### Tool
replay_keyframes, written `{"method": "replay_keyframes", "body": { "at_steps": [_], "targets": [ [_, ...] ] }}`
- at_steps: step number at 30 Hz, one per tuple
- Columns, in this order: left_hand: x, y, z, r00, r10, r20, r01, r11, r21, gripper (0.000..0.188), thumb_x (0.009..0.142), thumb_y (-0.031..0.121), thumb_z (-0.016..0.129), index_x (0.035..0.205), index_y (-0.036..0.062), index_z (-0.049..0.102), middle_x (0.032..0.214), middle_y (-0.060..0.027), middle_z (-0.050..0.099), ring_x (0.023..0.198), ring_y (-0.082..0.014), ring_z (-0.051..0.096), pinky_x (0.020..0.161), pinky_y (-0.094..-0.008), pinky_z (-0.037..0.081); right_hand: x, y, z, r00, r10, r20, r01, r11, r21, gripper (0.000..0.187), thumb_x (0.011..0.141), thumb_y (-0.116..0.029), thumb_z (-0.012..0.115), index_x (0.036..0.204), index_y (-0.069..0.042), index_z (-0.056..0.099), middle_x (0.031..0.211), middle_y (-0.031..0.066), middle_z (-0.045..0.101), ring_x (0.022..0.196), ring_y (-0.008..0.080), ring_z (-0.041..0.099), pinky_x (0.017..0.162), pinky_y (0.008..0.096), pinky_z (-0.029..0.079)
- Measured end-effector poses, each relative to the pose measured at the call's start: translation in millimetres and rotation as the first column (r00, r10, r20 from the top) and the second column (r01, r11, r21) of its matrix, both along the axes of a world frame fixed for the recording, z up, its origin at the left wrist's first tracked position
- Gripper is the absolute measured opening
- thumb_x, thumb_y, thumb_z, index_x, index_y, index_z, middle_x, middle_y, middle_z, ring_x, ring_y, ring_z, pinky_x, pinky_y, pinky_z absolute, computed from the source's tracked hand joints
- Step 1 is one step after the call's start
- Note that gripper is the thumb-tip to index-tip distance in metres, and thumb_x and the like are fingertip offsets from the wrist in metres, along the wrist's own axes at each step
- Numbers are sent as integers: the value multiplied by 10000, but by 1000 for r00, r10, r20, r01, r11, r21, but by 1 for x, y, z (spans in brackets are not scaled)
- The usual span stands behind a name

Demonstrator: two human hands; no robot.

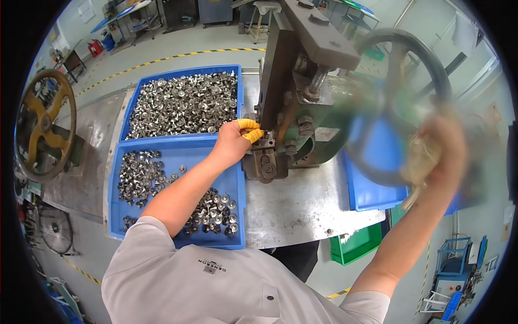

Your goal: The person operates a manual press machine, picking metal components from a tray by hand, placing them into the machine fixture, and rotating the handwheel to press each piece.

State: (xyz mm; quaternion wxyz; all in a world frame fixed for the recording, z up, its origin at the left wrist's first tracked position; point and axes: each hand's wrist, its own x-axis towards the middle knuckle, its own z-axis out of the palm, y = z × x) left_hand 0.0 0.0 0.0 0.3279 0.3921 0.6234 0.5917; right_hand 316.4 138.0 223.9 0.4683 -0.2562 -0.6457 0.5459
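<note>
Two yellow covers sit on the fingers of my left hand, which reaches in at the small metal block of the press. Its fingertips are close together, but whether they pinch a part I cannot tell. My right hand is blurred at the big wheel, beside a pale cloth; how its fingers close I cannot tell. Small metal parts fill the far blue tray and lie heaped in the near blue tray, under my left forearm.
</note>
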Motion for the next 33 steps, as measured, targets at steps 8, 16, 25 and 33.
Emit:
{"method": "replay_keyframes", "body": {
  "at_steps": [8,16,25,33],
  "targets": [
    [-6,-6,-2,995,44,92,-45,999,18,76,805,26,678,872,8,648,695,-13,592,522,-65,482,482,-179,395,-17,-13,22,958,-226,179,213,973,87,447,782,-149,576,1175,55,511,712,54,543,651,141,524,588,206,397],
    [0,-3,2,1000,-2,-15,3,997,83,124,794,39,671,896,-30,667,717,-25,626,530,-78,485,502,-192,396,-33,-14,33,935,-307,179,293,951,100,411,785,-146,576,1145,48,536,706,49,539,648,137,524,586,205,396],
    [-6,2,5,992,-60,-113,56,998,-36,81,774,38,680,837,-14,682,663,-29,612,523,-81,479,506,-212,397,-35,-7,40,941,-281,189,283,959,13,353,779,-159,584,1074,33,560,706,48,539,639,135,517,596,213,397],
    [-10,0,3,992,-24,-122,21,999,-25,101,773,61,685,856,2,685,650,-29,610,542,-92,498,517,-216,406,-10,-26,-43,977,-181,-110,200,959,200,259,738,-89,599,975,-22,519,744,80,554,700,156,529,690,248,430]
  ]
}}
